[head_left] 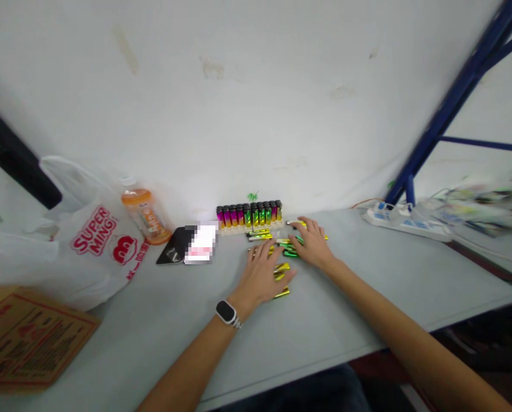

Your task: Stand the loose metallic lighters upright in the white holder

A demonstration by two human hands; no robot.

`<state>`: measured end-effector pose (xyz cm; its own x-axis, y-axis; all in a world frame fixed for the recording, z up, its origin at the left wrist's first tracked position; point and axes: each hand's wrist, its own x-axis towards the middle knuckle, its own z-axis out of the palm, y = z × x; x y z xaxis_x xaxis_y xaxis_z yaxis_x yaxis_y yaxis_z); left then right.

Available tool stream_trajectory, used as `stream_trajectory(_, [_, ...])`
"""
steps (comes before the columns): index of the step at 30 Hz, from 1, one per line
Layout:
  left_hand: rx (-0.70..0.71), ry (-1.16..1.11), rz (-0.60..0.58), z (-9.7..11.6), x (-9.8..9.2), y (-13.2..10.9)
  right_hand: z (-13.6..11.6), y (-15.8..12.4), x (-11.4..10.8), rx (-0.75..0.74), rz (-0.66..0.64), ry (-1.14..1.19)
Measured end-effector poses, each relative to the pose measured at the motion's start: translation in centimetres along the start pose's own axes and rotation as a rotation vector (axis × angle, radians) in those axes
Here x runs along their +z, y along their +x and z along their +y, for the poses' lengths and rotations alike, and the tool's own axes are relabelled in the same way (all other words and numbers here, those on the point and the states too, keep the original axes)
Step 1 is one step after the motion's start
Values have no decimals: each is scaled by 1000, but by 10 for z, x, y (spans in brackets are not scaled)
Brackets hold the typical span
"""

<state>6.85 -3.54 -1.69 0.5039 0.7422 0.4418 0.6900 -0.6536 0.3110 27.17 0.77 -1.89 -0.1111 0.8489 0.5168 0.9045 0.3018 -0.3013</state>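
Note:
My left hand [262,276] lies palm down over loose shiny lighters, its fingers spread. Gold lighters [282,269] show between and beside its thumb and fingers. To the right, my right hand [313,245] is also spread, resting over more lighters; green ones [290,253] stick out by its fingertips. What lies under both palms is hidden. Just beyond the hands, a row of upright lighters [249,215] with black tops, purple-yellow at left and mostly green-yellow at right, stands in a pale holder [227,232] near the wall.
Left of the row lie a dark flat phone-like object [176,246], an orange drink bottle [146,214], a white plastic bag [79,269] and a cardboard box [36,343]. A power strip [410,222] sits at the right, by a blue metal post [444,109].

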Motion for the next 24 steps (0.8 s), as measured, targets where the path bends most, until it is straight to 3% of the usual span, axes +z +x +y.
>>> stream_trajectory(5, [26, 137, -111, 17, 15, 2, 15, -19, -5, 182, -123, -190])
stream_trajectory(8, [35, 157, -131, 13, 19, 10, 27, -8, -1, 234, -215, -182])
stream_trajectory(13, [63, 125, -105, -5, 21, 26, 33, 17, 8, 183, -280, -129])
stream_trajectory(24, [73, 57, -74, -21, 15, 25, -11, -19, 18, 112, -174, -13])
